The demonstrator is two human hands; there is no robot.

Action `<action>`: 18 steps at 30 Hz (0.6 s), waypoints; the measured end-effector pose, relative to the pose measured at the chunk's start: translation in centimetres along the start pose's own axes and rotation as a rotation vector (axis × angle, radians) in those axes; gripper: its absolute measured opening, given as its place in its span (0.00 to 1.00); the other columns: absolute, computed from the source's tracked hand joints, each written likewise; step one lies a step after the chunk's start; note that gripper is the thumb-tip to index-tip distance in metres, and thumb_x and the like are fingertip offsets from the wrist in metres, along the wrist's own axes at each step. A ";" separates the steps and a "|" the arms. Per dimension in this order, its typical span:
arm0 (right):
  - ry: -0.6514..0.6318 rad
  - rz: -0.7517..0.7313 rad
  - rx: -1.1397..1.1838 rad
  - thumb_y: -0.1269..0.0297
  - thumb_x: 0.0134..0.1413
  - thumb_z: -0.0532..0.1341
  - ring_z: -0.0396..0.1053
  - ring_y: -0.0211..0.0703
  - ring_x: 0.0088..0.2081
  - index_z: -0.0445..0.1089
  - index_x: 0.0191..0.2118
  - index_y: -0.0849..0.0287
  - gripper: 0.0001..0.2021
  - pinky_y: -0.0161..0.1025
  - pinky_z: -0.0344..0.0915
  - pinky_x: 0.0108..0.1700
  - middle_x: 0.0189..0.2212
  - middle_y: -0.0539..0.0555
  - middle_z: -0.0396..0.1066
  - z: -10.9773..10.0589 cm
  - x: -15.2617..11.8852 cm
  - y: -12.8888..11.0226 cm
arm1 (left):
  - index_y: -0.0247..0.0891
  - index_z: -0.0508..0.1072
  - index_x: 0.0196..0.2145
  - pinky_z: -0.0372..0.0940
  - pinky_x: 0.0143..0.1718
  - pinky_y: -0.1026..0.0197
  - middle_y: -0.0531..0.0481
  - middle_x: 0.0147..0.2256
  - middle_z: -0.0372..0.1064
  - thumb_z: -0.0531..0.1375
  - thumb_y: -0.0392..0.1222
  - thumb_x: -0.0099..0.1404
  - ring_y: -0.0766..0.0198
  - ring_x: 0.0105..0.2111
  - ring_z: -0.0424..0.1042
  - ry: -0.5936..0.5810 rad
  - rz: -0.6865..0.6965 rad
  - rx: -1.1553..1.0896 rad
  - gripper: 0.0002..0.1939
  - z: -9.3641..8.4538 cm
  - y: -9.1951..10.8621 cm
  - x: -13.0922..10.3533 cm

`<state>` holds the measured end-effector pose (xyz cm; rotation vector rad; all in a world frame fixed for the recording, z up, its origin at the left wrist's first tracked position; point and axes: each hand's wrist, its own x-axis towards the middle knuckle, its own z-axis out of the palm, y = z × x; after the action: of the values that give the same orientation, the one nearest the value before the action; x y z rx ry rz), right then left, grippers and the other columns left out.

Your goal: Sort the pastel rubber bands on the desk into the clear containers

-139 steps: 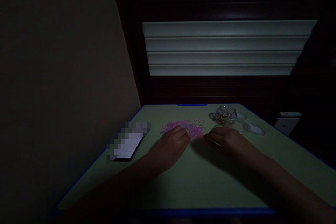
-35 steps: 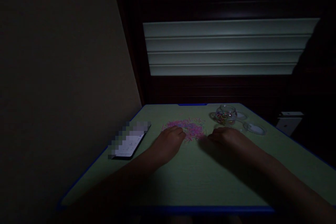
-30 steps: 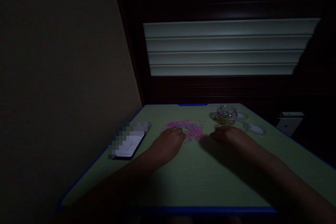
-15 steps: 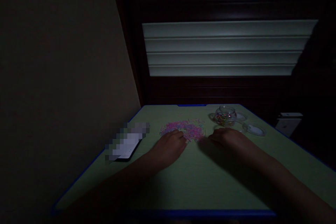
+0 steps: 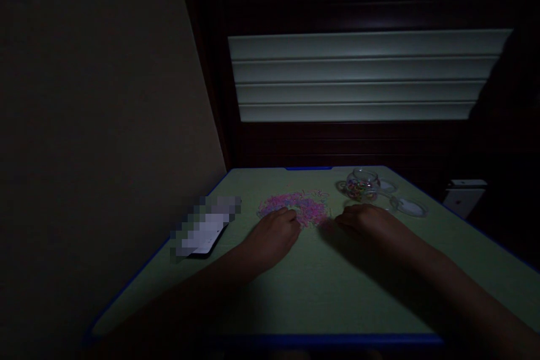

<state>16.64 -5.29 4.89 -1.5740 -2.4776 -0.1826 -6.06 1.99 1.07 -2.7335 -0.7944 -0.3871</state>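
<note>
A scattered heap of tiny pink and purple bands lies on the green table with a blue edge. My left hand rests palm down at the heap's near left rim, fingers curled onto the bands. My right hand lies at the heap's near right side, fingertips touching the outermost bands. The dim light hides whether either hand pinches a band. A small glass jar with coloured bits stands behind my right hand.
A phone lies on the table's left side. Two clear lids sit right of the jar. A wall rises on the left, a dark cabinet with a pale slatted panel behind, and a white box off the table's right.
Both hands stay at the heap with only slight finger shifts. The heap looks a little more spread toward me than 4.6 s ago.
</note>
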 end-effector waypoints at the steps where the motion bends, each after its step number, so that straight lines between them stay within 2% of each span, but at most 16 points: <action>1: 0.007 -0.001 -0.001 0.71 0.58 0.52 0.66 0.35 0.28 0.71 0.30 0.59 0.11 0.32 0.55 0.30 0.28 0.53 0.70 0.1 0.0 0.1 | 0.34 0.71 0.30 0.61 0.35 0.60 0.47 0.32 0.67 0.51 0.34 0.67 0.62 0.33 0.66 -0.002 0.007 0.003 0.11 0.0 0.0 0.0; 18: 0.012 -0.014 0.020 0.69 0.59 0.52 0.67 0.37 0.29 0.71 0.32 0.59 0.11 0.32 0.55 0.31 0.29 0.54 0.70 0.1 0.1 0.0 | 0.34 0.69 0.32 0.61 0.38 0.60 0.48 0.35 0.66 0.49 0.35 0.69 0.62 0.36 0.65 -0.044 0.014 -0.024 0.11 0.1 0.1 0.0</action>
<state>16.62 -5.19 4.79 -1.5434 -2.4739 -0.1685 -5.98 1.97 1.01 -2.7769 -0.7859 -0.3372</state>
